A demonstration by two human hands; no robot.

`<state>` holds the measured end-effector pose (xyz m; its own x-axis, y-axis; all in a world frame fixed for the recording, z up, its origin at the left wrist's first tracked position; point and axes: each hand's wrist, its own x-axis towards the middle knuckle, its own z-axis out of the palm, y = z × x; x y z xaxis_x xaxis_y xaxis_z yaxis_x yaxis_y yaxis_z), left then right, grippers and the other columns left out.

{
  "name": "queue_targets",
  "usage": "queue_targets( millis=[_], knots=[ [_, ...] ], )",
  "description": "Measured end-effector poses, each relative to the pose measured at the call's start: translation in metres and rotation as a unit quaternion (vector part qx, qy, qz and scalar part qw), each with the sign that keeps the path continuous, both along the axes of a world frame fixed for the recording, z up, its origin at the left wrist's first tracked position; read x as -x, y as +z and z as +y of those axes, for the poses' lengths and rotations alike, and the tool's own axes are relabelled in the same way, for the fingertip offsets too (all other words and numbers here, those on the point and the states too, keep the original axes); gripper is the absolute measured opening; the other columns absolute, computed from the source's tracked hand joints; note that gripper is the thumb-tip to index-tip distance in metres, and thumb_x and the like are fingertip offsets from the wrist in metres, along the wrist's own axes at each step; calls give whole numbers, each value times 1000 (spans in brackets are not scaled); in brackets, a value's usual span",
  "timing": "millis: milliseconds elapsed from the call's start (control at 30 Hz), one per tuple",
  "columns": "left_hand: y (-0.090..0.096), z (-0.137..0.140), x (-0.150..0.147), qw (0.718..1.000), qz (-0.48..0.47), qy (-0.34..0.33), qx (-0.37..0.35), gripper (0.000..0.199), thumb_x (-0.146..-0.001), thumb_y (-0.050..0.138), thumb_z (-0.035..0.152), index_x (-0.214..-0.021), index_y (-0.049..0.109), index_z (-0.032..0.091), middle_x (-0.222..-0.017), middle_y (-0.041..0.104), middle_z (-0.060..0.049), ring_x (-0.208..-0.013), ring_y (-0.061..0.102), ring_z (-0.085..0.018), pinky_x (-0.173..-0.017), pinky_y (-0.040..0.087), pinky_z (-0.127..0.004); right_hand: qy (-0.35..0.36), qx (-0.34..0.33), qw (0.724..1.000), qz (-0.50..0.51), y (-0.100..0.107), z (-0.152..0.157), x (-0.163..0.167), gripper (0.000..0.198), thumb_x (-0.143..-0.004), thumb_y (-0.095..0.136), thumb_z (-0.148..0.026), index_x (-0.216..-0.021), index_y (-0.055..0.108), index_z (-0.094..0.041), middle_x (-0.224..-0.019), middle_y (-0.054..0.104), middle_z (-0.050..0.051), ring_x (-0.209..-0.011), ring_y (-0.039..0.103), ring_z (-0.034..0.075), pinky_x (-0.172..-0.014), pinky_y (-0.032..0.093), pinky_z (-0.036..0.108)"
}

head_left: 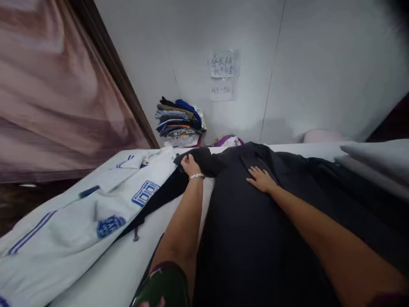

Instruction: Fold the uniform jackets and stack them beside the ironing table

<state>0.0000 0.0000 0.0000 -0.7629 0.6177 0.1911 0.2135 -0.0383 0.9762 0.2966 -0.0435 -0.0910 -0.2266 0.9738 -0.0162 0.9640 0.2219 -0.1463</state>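
Note:
A large black garment lies spread over the white table, its exact kind hard to tell. My left hand pinches the far left part of it, which looks like a short sleeve. A bracelet circles that wrist. On the garment's upper middle, my right hand rests flat with the fingers spread. To the left lies a white garment with blue prints and stripes, and a dark piece of clothing shows from under its right edge. My forearms hide parts of the black cloth.
A stack of folded clothes stands behind the table's far edge, beside a colourful bundle. Grey folded fabric lies at the right. A pink curtain hangs at left. Handwritten papers are on the wall.

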Motion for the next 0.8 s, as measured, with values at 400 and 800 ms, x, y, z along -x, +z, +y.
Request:
queue_targets(
  millis=[400,800],
  knots=[
    [12,25,57,744,571,-261,229,72,-72,51,8,-141,35,20,-143,43,-9,-134,34,-24,-109,25,-41,6,-16,1000,-8,-4,1,-2,73,-89,19,-62,-145,30,-18,-153,22,8,-141,15,26,-111,16,49],
    [80,-26,64,681,670,-171,242,27,-75,52,22,-96,68,19,-105,66,-13,-107,57,-32,-93,36,-43,6,-14,1000,-14,0,-2,-1,72,-89,18,-61,-146,29,-18,-153,22,8,-141,15,25,-112,16,49]
  ],
)
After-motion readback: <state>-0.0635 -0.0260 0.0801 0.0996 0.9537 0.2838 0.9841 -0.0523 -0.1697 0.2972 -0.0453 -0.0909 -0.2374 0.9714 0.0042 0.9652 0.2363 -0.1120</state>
